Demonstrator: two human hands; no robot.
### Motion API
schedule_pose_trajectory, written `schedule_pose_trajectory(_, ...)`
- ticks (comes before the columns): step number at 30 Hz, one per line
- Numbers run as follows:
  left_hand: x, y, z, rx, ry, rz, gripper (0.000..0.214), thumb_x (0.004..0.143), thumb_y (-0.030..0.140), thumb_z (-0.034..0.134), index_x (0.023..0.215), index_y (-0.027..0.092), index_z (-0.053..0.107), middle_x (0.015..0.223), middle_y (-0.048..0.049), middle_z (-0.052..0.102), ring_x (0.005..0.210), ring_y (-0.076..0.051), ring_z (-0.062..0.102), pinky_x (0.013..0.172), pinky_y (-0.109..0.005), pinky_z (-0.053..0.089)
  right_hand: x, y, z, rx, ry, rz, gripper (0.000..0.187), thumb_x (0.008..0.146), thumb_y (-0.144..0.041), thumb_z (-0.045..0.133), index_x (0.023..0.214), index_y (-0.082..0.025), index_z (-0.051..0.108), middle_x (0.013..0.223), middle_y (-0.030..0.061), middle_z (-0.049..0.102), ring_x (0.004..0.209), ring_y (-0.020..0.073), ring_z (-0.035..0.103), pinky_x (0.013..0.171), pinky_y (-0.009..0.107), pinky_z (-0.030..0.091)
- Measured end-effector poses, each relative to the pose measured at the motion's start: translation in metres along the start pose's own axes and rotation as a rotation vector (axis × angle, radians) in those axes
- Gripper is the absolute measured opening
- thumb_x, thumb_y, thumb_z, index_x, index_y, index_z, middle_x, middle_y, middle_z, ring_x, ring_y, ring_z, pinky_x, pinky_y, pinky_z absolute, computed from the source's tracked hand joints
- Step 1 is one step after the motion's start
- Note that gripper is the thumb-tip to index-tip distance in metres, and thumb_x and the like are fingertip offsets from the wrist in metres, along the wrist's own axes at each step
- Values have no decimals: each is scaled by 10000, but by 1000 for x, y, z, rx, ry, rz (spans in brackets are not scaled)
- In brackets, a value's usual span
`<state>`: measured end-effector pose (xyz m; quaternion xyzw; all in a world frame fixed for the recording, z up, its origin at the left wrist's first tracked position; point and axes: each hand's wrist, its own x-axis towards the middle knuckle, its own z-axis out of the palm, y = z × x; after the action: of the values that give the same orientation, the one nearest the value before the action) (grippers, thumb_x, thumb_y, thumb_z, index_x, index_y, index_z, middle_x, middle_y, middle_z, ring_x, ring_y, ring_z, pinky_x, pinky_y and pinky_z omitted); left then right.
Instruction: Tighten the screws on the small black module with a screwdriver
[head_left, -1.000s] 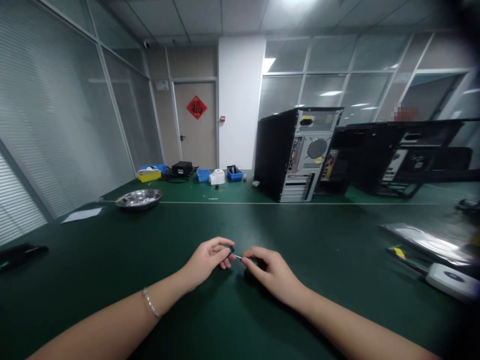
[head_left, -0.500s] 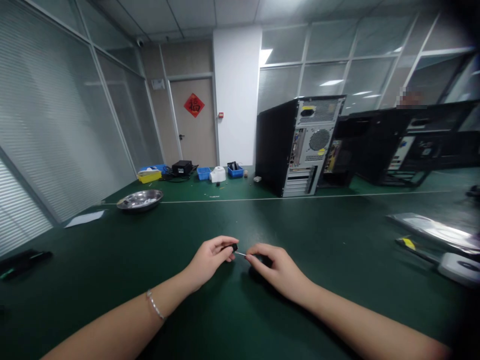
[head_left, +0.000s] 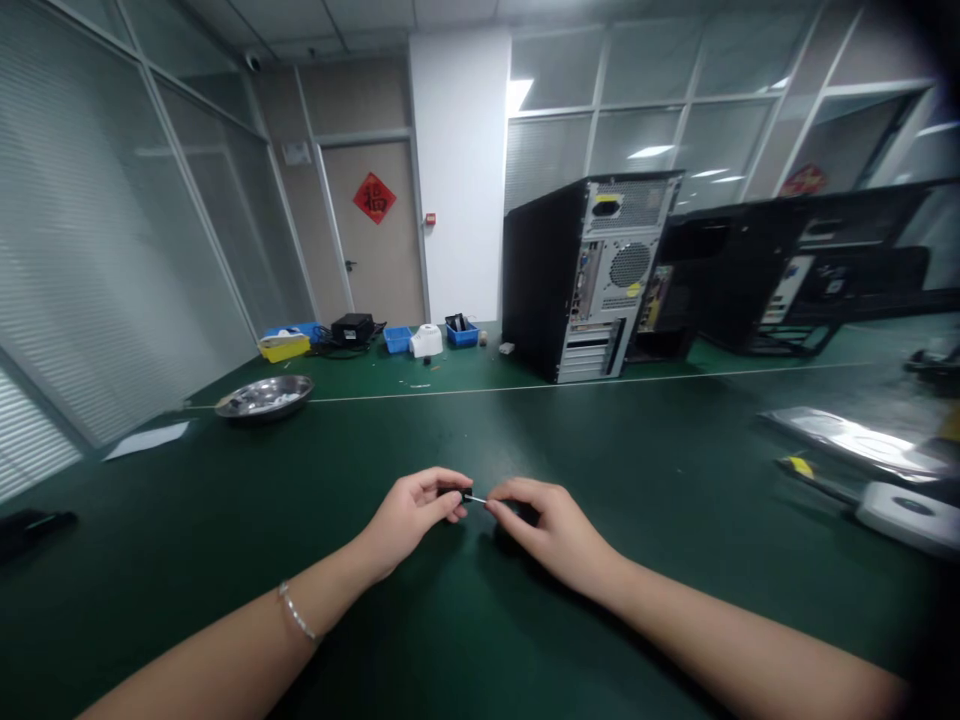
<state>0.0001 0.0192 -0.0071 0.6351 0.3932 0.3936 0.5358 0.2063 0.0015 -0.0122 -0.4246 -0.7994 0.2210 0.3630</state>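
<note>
My left hand (head_left: 420, 515) pinches a small black part (head_left: 466, 493) between thumb and fingers. My right hand (head_left: 551, 525) is closed too, with thumb and forefinger on the end of a thin metal rod (head_left: 477, 499). The rod spans the short gap between both hands, and its left end meets the black part; whether it sits inside or only touches, I cannot tell. Both hands are just above the green tabletop (head_left: 420, 640). The exact kind of the black part is too small to make out.
A metal bowl (head_left: 264, 398) with small pieces stands at the left, near a white sheet (head_left: 148, 440). Blue bins (head_left: 461, 333), a yellow bin (head_left: 285, 346) and a black box (head_left: 352, 328) line the back. Computer cases (head_left: 544, 285) stand right, and a white device (head_left: 911, 515) lies far right.
The rod's left end has come up to the face of the black part; before, it lay slightly below. The head view has shifted a little, and both hands keep their grips.
</note>
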Motion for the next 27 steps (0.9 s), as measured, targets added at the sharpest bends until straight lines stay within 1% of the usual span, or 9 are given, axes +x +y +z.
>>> schedule_pose_trajectory(3,0,1,0,14,-7,-15,279,796,305,644,1003,123,686,794,-61,680,770,-168,609,808,-325,468,0,0,0,-13,7,8,203,906,-285,512,887,-216,702,841,20,712,753,163,632,718,257,471)
schedule_pose_trajectory(7,-2,2,-1,-2,-23,-7,300,788,306,653,1020,121,690,851,-80,696,787,-170,622,818,-328,475,0,1,1,-21,11,5,198,902,-283,516,879,-217,702,844,21,712,765,166,635,718,258,470)
schedule_pose_trajectory(12,-3,2,0,28,6,5,300,778,303,671,1009,114,696,800,-77,703,744,-166,628,776,-318,495,-1,1,1,-28,30,4,200,902,-292,518,875,-221,702,838,20,708,757,161,636,718,257,472)
schedule_pose_trajectory(17,-1,-1,2,-13,27,-11,268,708,239,734,950,128,707,882,-71,713,782,-165,645,802,-313,509,-2,-1,1,-84,17,7,183,895,-274,532,877,-219,707,811,25,692,737,162,619,695,259,465)
schedule_pose_trajectory(22,1,-5,0,-34,2,-36,273,707,223,738,960,125,707,805,-54,716,735,-150,646,788,-301,513,-3,-1,0,-113,15,0,176,892,-257,537,891,-227,710,783,23,667,695,152,600,653,248,448)
schedule_pose_trajectory(27,0,-4,-1,-55,-16,-49,280,700,221,747,954,109,711,763,-59,722,696,-142,644,758,-288,515,-3,-2,-2,-132,13,-29,173,890,-252,538,881,-226,708,785,25,662,700,152,596,641,244,441)
